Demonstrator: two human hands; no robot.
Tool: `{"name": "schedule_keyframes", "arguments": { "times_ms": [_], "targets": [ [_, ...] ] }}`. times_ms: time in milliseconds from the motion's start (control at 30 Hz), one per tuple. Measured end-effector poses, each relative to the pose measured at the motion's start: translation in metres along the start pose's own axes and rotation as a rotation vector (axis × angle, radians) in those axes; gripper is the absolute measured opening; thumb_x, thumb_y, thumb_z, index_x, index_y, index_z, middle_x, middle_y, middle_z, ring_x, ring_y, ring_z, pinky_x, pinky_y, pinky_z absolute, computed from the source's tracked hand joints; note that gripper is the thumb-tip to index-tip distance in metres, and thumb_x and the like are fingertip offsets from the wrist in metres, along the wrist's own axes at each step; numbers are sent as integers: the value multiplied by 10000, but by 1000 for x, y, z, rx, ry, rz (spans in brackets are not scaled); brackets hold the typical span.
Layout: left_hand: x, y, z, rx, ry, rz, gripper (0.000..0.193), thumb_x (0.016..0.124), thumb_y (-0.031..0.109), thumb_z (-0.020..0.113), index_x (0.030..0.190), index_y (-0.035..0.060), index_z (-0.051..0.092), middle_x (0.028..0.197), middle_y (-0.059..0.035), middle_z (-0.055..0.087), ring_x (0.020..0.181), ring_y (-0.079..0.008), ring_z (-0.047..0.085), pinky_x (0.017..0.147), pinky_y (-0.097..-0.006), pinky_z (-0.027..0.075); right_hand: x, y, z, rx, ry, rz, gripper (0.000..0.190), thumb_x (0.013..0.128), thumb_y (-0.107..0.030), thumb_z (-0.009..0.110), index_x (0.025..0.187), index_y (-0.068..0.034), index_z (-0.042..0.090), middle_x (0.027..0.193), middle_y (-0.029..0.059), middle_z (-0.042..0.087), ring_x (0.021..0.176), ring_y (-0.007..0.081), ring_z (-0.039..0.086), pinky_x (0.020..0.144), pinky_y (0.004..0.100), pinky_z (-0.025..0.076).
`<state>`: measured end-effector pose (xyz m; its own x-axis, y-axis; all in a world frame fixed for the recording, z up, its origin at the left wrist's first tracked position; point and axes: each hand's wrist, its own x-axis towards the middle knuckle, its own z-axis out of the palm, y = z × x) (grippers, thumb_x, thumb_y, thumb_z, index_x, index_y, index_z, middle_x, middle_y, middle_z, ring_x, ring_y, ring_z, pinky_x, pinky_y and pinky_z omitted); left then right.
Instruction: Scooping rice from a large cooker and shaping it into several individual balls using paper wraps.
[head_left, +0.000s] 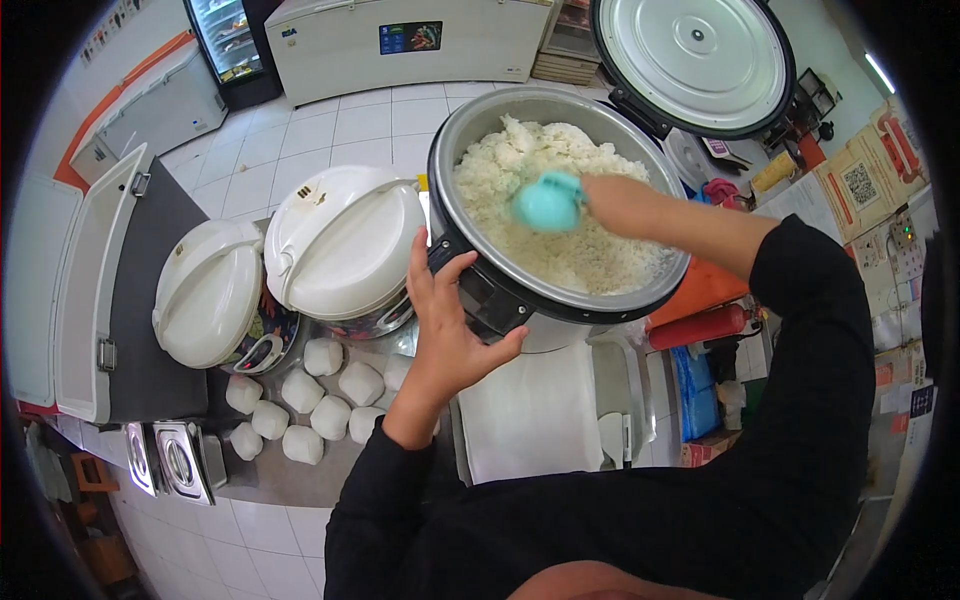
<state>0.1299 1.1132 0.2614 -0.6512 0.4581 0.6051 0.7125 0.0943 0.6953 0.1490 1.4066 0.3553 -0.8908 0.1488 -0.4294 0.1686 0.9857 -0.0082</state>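
A large rice cooker (559, 304) stands before me, its inner pot heaped with cooked white rice (555, 146). My right hand (619, 206) grips a turquoise plastic scoop (547, 204), blurred by motion, over the middle of the rice. My left hand (450, 337) holds the cooker's front, with thumb and fingers spread around the black latch housing (487, 300). Hinged up at the back right is the cooker's round lid (697, 52). Several white rounded packets (330, 417) lie on the steel table left of my left forearm. White wrapping sheets (529, 420) are stacked below the cooker.
Two white-lidded food pots (345, 244) (210, 292) stand left of the cooker. Beyond them is an open cooler box (150, 300); lidded steel pans (184, 457) sit at the table's left edge. A fire extinguisher (697, 326) is at right. Chest freezers (405, 52) line the far side.
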Motion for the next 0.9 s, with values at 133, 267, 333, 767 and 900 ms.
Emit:
{"name": "schedule_keyframes", "arguments": {
  "times_ms": [133, 267, 333, 767, 900],
  "targets": [
    [1, 2, -2, -12, 4, -25, 853, 564, 355, 799, 1268, 82, 401, 1479, -302, 136, 1352, -461, 196, 1070, -536, 204, -14, -11, -10, -61, 223, 26, 202, 897, -112, 467, 977, 33, 583, 908, 270, 640, 880, 400, 642, 761, 477, 505],
    [2, 3, -2, -9, -31, -40, 866, 557, 304, 782, 1279, 68, 366, 1506, -237, 121, 1394, -399, 164, 1106, -482, 208, 3, 22, -10, 21, 124, 130, 250, 876, -132, 504, 933, 78, 629, 864, 268, 654, 758, 364, 667, 672, 447, 531],
    [2, 4, 1, -27, -33, -62, 863, 557, 311, 781, 1275, 69, 368, 1510, -226, 114, 1395, -387, 164, 1108, -471, 207, 8, 27, 0, 79, 3, 200, 272, 873, -148, 512, 915, 91, 635, 842, 267, 655, 714, 347, 672, 631, 438, 538],
    [-1, 4, 0, -41, 18, -45, 832, 571, 361, 788, 1242, 59, 399, 1478, -285, 141, 1348, -450, 191, 1077, -524, 205, -21, -40, 3, 236, -382, 33, 420, 932, -269, 477, 753, 100, 564, 597, 166, 560, 444, 240, 548, 433, 370, 461],
    [0, 2, 4, -46, 43, -25, 831, 566, 356, 790, 1247, 83, 400, 1480, -284, 140, 1352, -448, 191, 1074, -532, 201, -38, -41, -15, 252, -439, -30, 412, 935, -260, 469, 746, 97, 546, 648, 178, 559, 482, 226, 548, 413, 372, 441]
  ]
}}
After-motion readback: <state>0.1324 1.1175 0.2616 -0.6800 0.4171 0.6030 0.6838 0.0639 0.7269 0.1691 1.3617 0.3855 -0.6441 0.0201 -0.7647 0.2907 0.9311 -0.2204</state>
